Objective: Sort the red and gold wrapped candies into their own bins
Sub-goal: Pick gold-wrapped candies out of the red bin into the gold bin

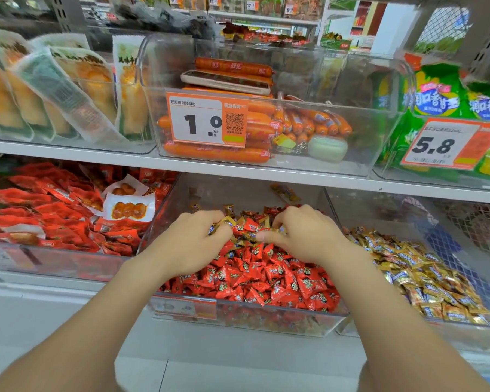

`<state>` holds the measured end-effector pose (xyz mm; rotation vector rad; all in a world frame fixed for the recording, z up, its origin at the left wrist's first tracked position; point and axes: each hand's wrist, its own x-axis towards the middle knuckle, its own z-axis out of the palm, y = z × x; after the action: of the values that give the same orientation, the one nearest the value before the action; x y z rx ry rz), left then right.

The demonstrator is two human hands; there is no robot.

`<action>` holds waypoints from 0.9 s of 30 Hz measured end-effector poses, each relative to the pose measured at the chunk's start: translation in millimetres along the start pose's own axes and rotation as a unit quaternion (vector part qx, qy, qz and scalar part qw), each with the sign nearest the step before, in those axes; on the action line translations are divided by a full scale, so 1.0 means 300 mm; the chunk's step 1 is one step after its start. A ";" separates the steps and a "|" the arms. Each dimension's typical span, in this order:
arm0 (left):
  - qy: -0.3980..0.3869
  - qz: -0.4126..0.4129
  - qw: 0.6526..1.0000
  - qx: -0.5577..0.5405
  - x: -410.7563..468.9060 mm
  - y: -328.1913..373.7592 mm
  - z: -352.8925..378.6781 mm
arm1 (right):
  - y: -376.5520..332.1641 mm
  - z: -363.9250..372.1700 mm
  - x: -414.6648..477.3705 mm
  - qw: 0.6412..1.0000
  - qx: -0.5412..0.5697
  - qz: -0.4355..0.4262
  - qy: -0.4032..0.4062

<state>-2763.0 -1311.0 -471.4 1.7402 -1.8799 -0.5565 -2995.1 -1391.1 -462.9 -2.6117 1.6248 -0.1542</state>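
Sorting looks unfinished: gold candies [229, 209] lie among red candies [266, 275], centre. Left hand [194, 241] and right hand [303, 236] each pinch some.

A supermarket snack aisle: white shelves [96, 157] hold clear plastic bins [365, 157] of sausages [234, 66], red candies [266, 275], gold candies [425, 275] and green snack bags [436, 89]. Orange price tags [207, 120] reading 1.0 and 5.8 hang on bin fronts, and more stocked shelving [266, 21] stands behind.

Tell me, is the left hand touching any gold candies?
Touching. The head view shows the left hand with fingers curled round gold candies above the red candies.
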 end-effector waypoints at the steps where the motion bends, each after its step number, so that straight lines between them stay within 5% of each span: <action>1: 0.003 -0.002 1.000 0.001 0.001 0.001 -0.001 | 0.000 0.003 0.006 1.000 -0.013 -0.003 -0.023; 6: 0.012 0.000 0.999 0.038 0.028 -0.005 0.009 | 0.015 0.000 0.009 0.998 -0.019 -0.004 -0.061; 17: 0.032 0.089 0.985 0.144 0.093 0.004 0.069 | 0.049 0.009 -0.032 1.000 0.004 -0.030 -0.002; 22: 0.034 0.091 0.979 0.179 0.106 0.017 0.094 | 0.060 -0.054 -0.090 0.976 0.199 -0.039 0.080; 27: -0.009 0.064 0.973 0.224 0.122 -0.002 0.112 | 0.093 -0.102 -0.177 0.902 0.430 0.031 0.011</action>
<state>-2785.1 -1348.8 -494.6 1.8629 -2.2381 -0.0984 -3047.0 -1355.8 -438.2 -1.8695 1.2233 -0.7115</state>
